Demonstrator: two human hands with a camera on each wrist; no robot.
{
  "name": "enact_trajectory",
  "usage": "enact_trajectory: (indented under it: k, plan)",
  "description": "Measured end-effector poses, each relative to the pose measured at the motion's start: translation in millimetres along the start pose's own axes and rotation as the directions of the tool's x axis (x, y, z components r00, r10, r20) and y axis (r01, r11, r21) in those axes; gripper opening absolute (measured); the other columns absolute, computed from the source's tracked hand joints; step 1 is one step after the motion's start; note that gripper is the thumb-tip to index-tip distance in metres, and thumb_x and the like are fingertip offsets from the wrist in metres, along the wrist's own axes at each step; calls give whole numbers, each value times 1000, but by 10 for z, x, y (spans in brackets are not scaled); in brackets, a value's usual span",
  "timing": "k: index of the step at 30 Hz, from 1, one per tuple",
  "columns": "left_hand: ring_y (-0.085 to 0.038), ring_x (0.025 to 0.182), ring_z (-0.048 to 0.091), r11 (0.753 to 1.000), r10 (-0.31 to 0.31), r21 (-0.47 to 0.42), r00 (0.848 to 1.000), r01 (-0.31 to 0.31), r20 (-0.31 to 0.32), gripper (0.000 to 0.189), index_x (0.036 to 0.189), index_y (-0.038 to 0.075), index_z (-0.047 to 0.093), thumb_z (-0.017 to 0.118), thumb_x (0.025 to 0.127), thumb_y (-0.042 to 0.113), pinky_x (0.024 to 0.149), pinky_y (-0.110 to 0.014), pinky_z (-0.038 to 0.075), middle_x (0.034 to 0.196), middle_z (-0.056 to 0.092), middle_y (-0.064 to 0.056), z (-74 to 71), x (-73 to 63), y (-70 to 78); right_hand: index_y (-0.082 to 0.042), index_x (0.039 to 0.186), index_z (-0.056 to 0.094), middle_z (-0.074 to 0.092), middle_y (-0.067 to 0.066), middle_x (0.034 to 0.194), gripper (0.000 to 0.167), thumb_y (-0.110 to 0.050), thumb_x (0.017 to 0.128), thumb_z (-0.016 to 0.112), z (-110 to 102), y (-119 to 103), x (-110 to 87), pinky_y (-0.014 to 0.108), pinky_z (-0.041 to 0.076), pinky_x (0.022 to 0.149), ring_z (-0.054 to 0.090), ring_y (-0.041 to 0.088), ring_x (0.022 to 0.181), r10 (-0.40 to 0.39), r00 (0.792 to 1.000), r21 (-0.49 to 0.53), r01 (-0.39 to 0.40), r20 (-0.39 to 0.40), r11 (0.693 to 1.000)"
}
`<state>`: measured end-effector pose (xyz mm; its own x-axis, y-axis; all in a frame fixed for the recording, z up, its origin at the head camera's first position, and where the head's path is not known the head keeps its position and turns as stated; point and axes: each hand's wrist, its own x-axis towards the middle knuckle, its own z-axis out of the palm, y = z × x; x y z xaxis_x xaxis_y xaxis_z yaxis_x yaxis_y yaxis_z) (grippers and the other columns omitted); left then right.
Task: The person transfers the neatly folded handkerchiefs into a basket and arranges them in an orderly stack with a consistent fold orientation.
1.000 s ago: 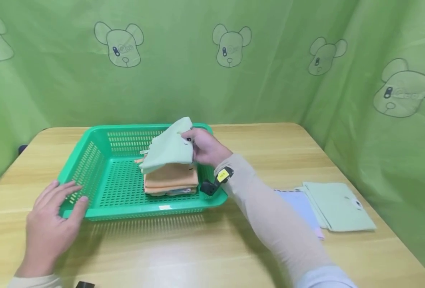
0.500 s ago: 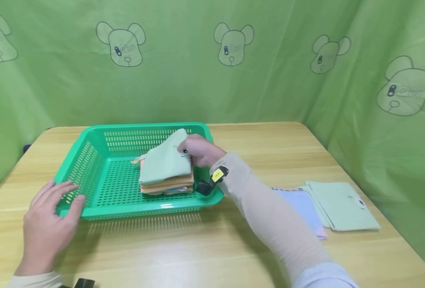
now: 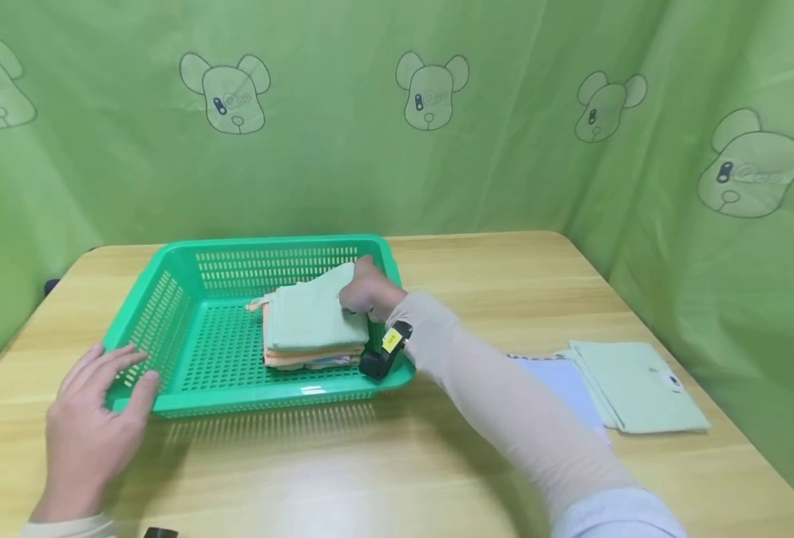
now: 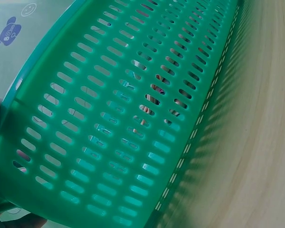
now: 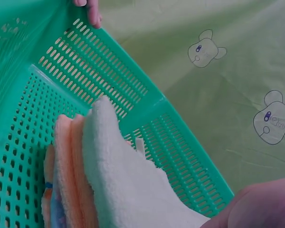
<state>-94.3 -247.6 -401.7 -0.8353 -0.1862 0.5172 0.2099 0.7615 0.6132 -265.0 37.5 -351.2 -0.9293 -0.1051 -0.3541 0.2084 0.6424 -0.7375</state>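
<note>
In the head view a green plastic basket [image 3: 249,403] holds a stack of folded towels near its right end. A pale green towel [image 3: 312,317] lies on top, above orange towels [image 3: 277,356]. My right hand [image 3: 370,290] pinches the pale green towel at its right edge; some fingers are hidden. In the right wrist view the same towel [image 5: 128,175] slopes up to the thumb [image 5: 247,209]. My left hand [image 3: 97,422] rests on the basket's near left corner, with fingers spread over the rim and thumb at the front rim.
On the table [image 3: 302,478], right of the basket, lie a folded pale green towel [image 3: 645,388] and a blue one [image 3: 561,385], partly behind my right sleeve [image 3: 504,403]. A green curtain [image 3: 343,172] with bear prints stands behind the table.
My right hand has lowered the pale green towel onto the stack, where it now lies flatter and hides more of the orange towel below. The left hand has stayed at the corner.
</note>
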Motion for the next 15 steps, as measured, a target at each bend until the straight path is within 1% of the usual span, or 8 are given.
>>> enact_trajectory:
  k: [2,4,6,9,10,12,13,15]
  plan:
    - [-43,135,36,1000,-5,4,1000,5,0,32,115,-3,64,63,89,16,114,-55,18,128,57,-27,-13,-14,-3,-1,151,-10,30,24,148,94,10,84,55,22,-4,-2,31,47,66,49,33,99,6,1000,-24,-6,5,1000]
    - [-44,134,36,1000,-6,4,1000,6,1,32,115,-4,64,63,89,16,114,-55,18,128,57,-27,-23,-23,-2,-1,152,-11,26,25,152,95,11,84,55,37,-7,-4,32,50,78,49,31,105,11,1000,-35,-11,8,999]
    - [-44,134,36,1000,-5,3,1000,5,1,32,115,-3,64,62,89,16,114,-55,18,128,57,-27,-32,-26,0,-2,152,-12,23,24,154,95,12,84,53,47,-8,-9,34,51,82,48,32,109,22,1000,-38,-22,7,999]
    - [-44,134,36,1000,3,-2,1000,-3,-3,32,115,-3,64,62,89,16,114,-55,18,128,57,-27,-42,-22,1,-3,152,-13,21,24,155,95,13,84,52,58,-17,-16,32,51,80,48,31,109,30,1000,-42,-30,1,999]
    - [-44,134,36,1000,7,-6,1000,-7,-3,31,114,-3,64,62,89,16,114,-56,18,128,57,-27,-43,-20,-1,-4,152,-14,24,25,154,96,13,84,52,59,-19,-19,32,52,78,50,31,106,28,1000,-43,-28,-2,999]
    - [-45,133,36,1000,18,-12,1000,-18,-4,31,114,-4,64,62,89,15,114,-57,18,128,57,-27,-42,-18,-6,-4,152,-12,28,26,151,96,13,84,53,57,-17,-23,34,53,77,52,32,103,13,1000,-61,-13,-8,998]
    - [-45,133,36,1000,26,-15,1000,-26,2,31,114,-3,64,62,89,15,114,-57,17,128,56,-28,-40,-17,-8,-4,153,-9,29,27,150,95,12,83,54,52,-12,-24,35,53,80,52,33,104,2,1000,-78,-3,-14,997]
    - [-46,133,35,999,47,-23,999,-47,15,31,115,-3,63,61,90,15,113,-58,17,129,55,-28,-27,-21,-14,-4,154,-3,28,29,149,93,11,83,55,33,6,-29,39,51,89,51,35,112,-27,999,-120,23,-31,992]
